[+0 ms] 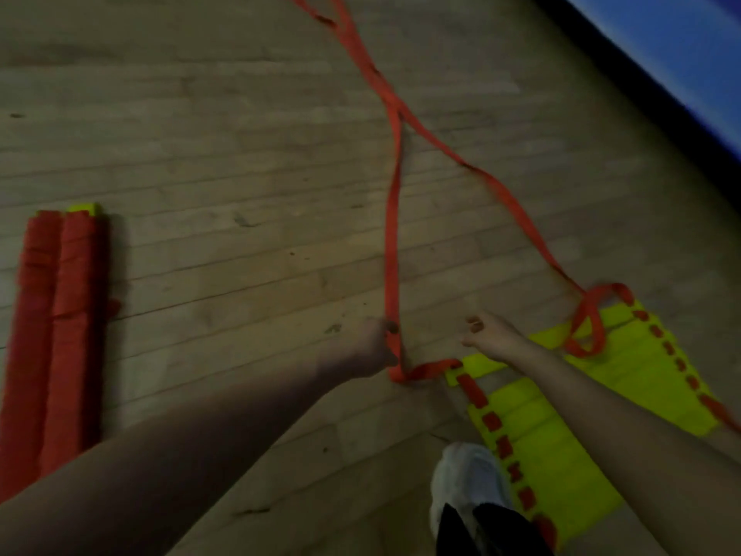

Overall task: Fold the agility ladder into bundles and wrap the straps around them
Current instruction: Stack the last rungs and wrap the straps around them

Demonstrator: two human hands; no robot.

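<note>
A stack of yellow ladder rungs (553, 431) threaded on red webbing lies on the wooden floor at the lower right. Two long red straps (391, 218) run from it up the floor and cross near the top centre. My left hand (373, 347) grips one strap just left of the stack, holding it taut upward. My right hand (491, 335) hovers above the stack's near corner with fingers loosely curled and nothing in it. The other strap forms a loop (589, 319) on the stack's far end.
Two finished bundles wrapped in red strap (56, 335) lie side by side at the left edge. A white shoe (467, 487) stands beside the stack at the bottom. A blue mat (681, 50) borders the floor at the top right.
</note>
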